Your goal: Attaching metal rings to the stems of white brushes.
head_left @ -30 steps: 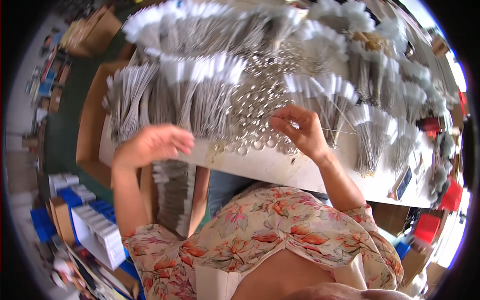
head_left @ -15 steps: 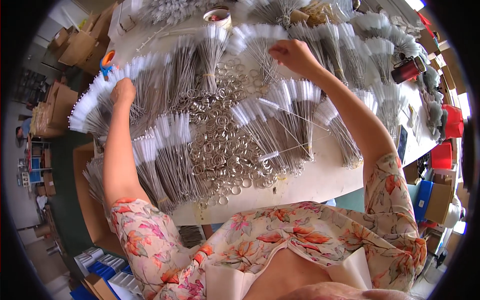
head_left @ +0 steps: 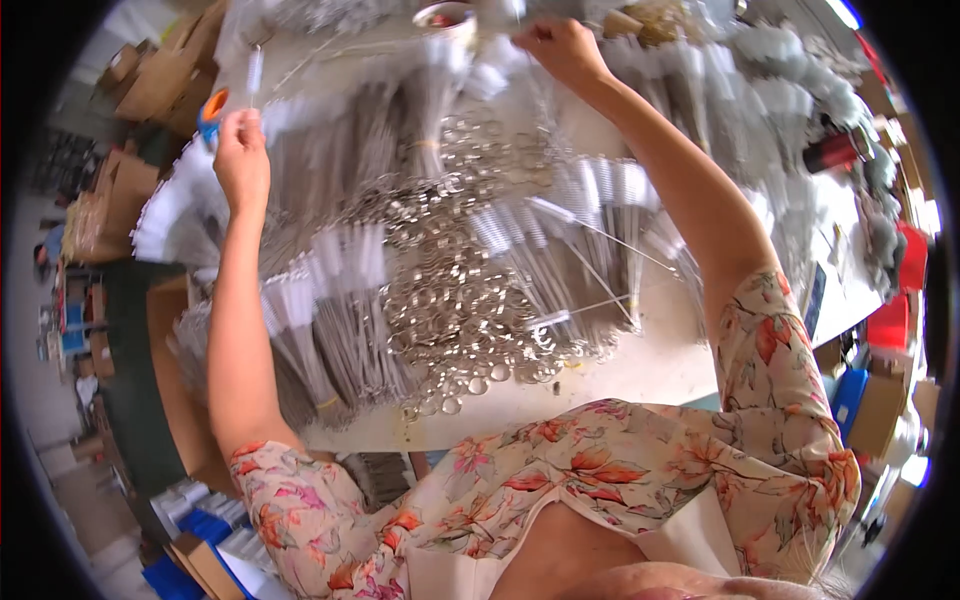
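Observation:
My left hand [head_left: 241,160] is closed on a thin wire-handled brush [head_left: 256,72], whose white bristle end stands up above the fingers. It is over the left part of the table, right beside orange-and-blue scissors [head_left: 211,112]. My right hand [head_left: 566,50] is closed at the far middle, to the right of a round tub [head_left: 445,20]; motion blur hides what its fingers hold, if anything. Between and nearer than the hands lies a heap of metal split rings [head_left: 465,320]. Bundles of white-bristled brushes [head_left: 335,270] flank the heap, and another bundle [head_left: 180,215] fans out below my left hand.
Loose brushes [head_left: 585,245] lie across the bundles right of the rings. A dark red cylinder [head_left: 832,152] stands at the right among more brushes. An open cardboard box [head_left: 175,370] sits by the table's left edge, and red bins [head_left: 888,320] are off to the right.
My left hand has risen away from the fanned brushes with one brush in it. My right hand has moved farther off and slightly left, away from the far bundle.

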`<state>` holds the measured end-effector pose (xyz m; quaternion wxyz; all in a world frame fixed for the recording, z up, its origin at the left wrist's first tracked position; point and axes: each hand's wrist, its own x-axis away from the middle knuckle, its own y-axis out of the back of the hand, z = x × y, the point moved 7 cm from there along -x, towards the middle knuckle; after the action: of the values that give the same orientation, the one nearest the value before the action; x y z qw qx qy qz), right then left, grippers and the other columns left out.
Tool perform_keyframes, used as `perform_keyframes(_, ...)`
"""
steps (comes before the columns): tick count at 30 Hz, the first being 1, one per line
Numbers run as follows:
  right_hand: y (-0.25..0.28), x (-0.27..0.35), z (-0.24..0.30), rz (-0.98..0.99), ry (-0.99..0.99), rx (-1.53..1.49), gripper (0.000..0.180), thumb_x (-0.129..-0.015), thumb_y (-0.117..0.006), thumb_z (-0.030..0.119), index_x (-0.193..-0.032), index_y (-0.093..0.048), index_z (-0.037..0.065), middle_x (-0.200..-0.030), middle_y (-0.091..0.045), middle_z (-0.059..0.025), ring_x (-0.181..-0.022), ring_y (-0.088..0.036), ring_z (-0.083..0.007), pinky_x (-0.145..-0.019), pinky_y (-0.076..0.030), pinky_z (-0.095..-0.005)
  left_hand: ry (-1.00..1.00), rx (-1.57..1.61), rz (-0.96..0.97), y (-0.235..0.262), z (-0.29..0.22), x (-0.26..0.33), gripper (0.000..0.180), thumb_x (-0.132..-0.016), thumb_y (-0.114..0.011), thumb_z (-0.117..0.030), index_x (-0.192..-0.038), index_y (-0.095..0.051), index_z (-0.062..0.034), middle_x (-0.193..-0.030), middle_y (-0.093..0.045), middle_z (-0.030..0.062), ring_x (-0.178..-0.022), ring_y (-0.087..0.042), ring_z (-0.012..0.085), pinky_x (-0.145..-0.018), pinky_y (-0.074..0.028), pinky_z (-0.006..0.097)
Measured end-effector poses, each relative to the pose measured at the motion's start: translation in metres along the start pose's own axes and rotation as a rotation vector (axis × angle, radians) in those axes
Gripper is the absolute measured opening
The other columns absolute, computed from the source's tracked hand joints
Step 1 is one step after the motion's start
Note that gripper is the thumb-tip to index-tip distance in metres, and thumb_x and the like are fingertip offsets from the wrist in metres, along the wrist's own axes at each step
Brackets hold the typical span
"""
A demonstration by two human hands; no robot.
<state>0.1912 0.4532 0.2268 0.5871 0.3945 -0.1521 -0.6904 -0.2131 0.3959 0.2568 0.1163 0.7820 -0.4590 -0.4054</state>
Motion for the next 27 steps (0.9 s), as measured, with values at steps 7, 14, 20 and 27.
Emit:
perform_keyframes(7,0.123,-0.015,-0.042,-0.076,-0.244,-0.441,0.020,-0.088,-0.044,0.023,-0.086,-0.053,0.006,-0.071,-0.056,-0.0066,-0.056,-0.055,-0.0145,-0.050,-0.047,-0.0299,-0.155,-0.418,0.605,-0.081,0.024,0.033,0.019,-0.074,-0.060,-0.019,-0.070,-0.058,-0.0014,-0.070,-0.063,0.0148,-0.072,-0.062,0.0301,-0.065,-0.047,0.038)
perform_keyframes(14,0.124,0.031,-0.112,0.079,-0.333,0.477,0.026,-0.067,-0.063,0.035,-0.082,-0.067,0.014,-0.089,-0.065,-0.0089,-0.086,-0.062,-0.0279,-0.073,-0.049,-0.0396,0.019,-0.429,0.669,-0.083,0.012,0.028,0.014,-0.075,-0.056,-0.015,-0.072,-0.055,-0.0020,-0.066,-0.064,0.0108,-0.068,-0.063,0.0249,-0.064,-0.047,0.036)
perform_keyframes(20,0.109,0.038,-0.095,0.261,-0.388,0.622,0.029,-0.065,-0.065,0.024,-0.089,-0.066,0.008,-0.096,-0.064,-0.0104,-0.092,-0.061,-0.0284,-0.075,-0.048,-0.0405,0.152,-0.465,0.679,-0.067,0.009,0.033,0.014,-0.074,-0.056,-0.017,-0.071,-0.055,-0.0030,-0.067,-0.064,0.0097,-0.066,-0.062,0.0217,-0.065,-0.046,0.032)
perform_keyframes(27,0.107,0.039,-0.102,0.214,-0.455,0.568,0.034,-0.068,-0.060,0.026,-0.094,-0.064,0.005,-0.097,-0.063,-0.0136,-0.095,-0.060,-0.0296,-0.077,-0.048,-0.0405,0.223,-0.158,0.626,-0.042,-0.003,0.043,0.014,-0.078,-0.058,-0.013,-0.083,-0.058,0.0001,-0.072,-0.061,0.0042,-0.061,-0.054,0.0118,-0.059,-0.043,0.026)
